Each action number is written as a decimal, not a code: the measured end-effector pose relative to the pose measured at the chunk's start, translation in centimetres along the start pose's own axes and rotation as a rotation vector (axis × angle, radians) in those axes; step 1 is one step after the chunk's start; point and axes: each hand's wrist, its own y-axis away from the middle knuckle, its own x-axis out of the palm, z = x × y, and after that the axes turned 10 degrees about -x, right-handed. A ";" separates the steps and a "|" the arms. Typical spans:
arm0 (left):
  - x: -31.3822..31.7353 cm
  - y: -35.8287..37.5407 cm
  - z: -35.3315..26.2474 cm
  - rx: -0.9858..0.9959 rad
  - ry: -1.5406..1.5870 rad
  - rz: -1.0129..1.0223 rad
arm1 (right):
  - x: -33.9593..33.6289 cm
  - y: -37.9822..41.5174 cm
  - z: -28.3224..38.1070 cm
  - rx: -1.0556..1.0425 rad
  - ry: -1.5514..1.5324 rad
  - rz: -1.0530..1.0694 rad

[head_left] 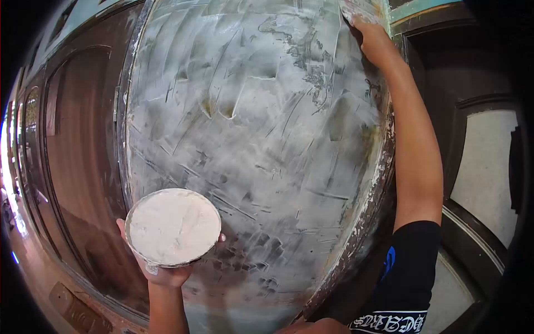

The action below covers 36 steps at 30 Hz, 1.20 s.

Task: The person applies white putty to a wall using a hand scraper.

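Observation:
My left hand [169, 277] supports a round tub of pale putty [173, 227] from beneath, its fingers around the sides. The putty's surface is uneven and comes close to the rim. High at the upper right, my right hand [371, 38] grips a putty knife [351, 10] smeared with white, held close to the wall. The knife's far end is partly cut off by the top of the view. Both hands are in front of a grey wall panel [250, 150] covered in streaks, scrape marks and white smears.
Left of the panel stands a dark brown wooden door [83, 145]. A brown frame with pale panels [484, 167] is on the right, behind my arm. The panel's right edge [372, 195] has flaking paint. A brown object [75, 309] lies at the lower left.

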 end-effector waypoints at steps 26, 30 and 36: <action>-0.3 1.4 -0.6 -0.065 0.022 0.011 | -2.3 1.0 3.0 0.090 0.018 -0.147; -0.7 1.8 -1.0 -0.045 -0.010 0.005 | -2.1 1.4 4.3 0.083 -0.115 -0.009; 0.0 2.8 -2.4 -0.089 -0.145 0.029 | 0.5 9.9 9.7 -0.064 0.025 -0.180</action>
